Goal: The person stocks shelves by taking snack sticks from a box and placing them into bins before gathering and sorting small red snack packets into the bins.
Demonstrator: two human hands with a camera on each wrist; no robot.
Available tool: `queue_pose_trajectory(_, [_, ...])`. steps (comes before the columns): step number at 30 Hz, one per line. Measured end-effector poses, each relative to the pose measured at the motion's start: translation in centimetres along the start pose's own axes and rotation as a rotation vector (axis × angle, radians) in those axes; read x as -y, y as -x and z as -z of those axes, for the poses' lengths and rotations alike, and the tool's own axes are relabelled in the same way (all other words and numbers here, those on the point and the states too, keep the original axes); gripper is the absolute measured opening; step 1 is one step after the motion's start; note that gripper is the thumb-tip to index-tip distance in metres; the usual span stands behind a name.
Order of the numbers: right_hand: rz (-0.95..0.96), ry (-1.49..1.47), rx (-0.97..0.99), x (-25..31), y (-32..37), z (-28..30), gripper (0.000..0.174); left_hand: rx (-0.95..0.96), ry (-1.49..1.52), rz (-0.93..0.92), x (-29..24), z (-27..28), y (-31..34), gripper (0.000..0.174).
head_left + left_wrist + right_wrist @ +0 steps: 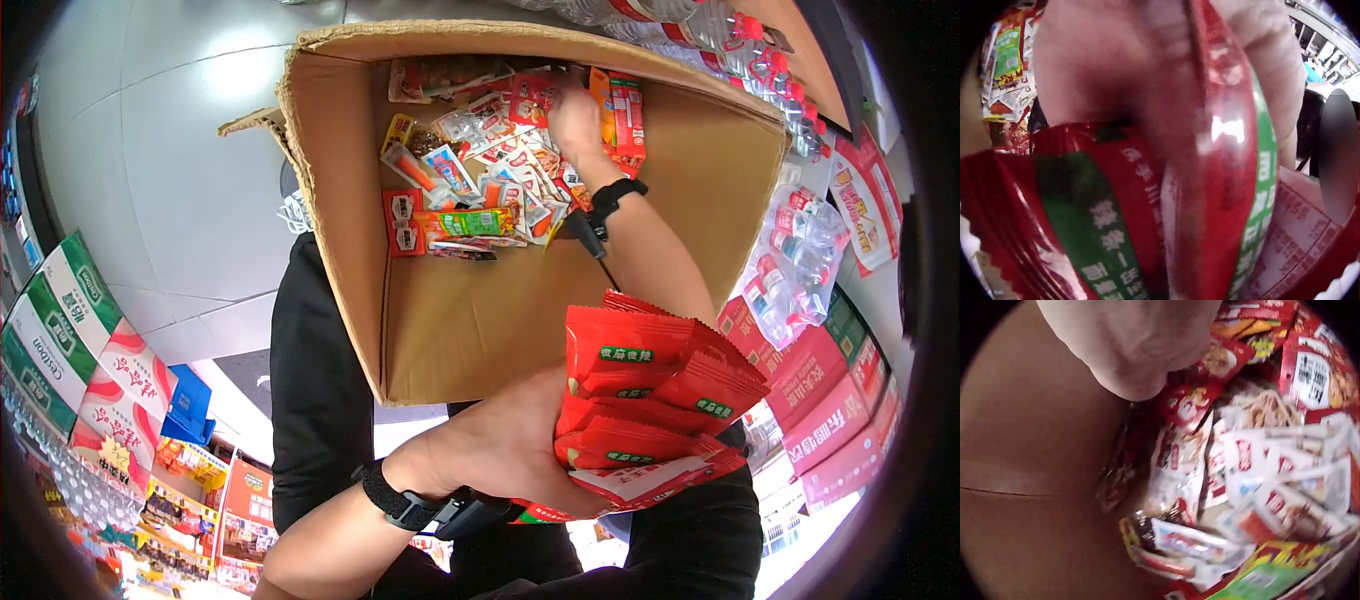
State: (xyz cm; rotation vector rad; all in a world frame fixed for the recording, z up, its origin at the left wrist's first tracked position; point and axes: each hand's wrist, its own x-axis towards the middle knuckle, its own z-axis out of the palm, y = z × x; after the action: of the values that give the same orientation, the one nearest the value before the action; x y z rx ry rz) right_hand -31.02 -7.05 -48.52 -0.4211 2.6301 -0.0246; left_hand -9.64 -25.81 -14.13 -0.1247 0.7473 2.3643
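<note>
**Left hand full of red packets, right hand down in the box**

On my head view the left hand [500,440] sits low in the frame, fingers and thumb curled round a stack of red packets [650,400] with green labels. The packets fan out to the right of the palm, just below the near wall of the cardboard box [480,320]. My left wrist view is filled by those same packets, pressed close against the palm.

The right hand [575,120] reaches deep into the box, at its far end, with the forearm running down along the right inner wall. It rests among a heap of loose snack packets [480,190], mostly red, white and orange, with 1 bright green one lying near the middle of the heap. The fingers are buried in the packets, so I cannot tell whether they pinch anything or lie spread. The right wrist view shows only the heel of the hand against the brown wall, with the heap just beside it.

Each wrist carries a black strap [410,505].

Around the box, shrink-wrapped water bottles [800,260] stand at the right, with red cartons [820,400] below them. Green and white cartons [60,330] are stacked at the left, and the grey floor [170,150] shows behind the box.
</note>
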Motion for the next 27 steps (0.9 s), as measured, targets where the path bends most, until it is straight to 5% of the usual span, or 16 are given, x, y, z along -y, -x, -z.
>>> queue_pose_trajectory(4, [0.177,-0.24,-0.07,-0.9,0.4,1.1,0.046,-0.06,0.062,-0.027,-0.1,-0.5,-0.3,0.08])
queue_pose_trajectory(6, [0.263,0.183,-0.057,-0.5,1.1,0.9,0.061,-0.047,0.055,-0.033,-0.1,-0.5,-0.5,0.08])
queue_pose_trajectory(9, [0.188,0.149,0.15,0.0,1.0,1.1,0.076,-0.053,0.031,-0.023,0.5,-0.6,-0.3,0.082])
queue_pose_trajectory(16, [0.148,-0.007,0.312,1.0,1.3,1.0,0.05,-0.077,-0.005,0.016,1.5,-0.8,-0.1,0.085])
queue_pose_trajectory(19, [0.199,-0.078,0.306,-0.7,0.2,-0.6,0.046,-0.05,0.004,0.027,1.4,-0.5,-0.2,0.089])
queue_pose_trajectory(21, [0.241,-0.034,0.13,-0.5,0.1,0.3,0.041,-0.028,0.015,0.066,1.3,-0.2,-0.1,0.093])
queue_pose_trajectory(25, [0.13,0.028,0.131,0.3,-0.4,-1.2,0.049,-0.036,-0.027,0.102,1.1,-0.2,-0.1,0.093])
queue_pose_trajectory(27, [0.122,-0.022,-0.05,2.0,1.5,-0.3,0.067,-0.04,0.012,0.16,0.9,-0.1,-0.1,0.094])
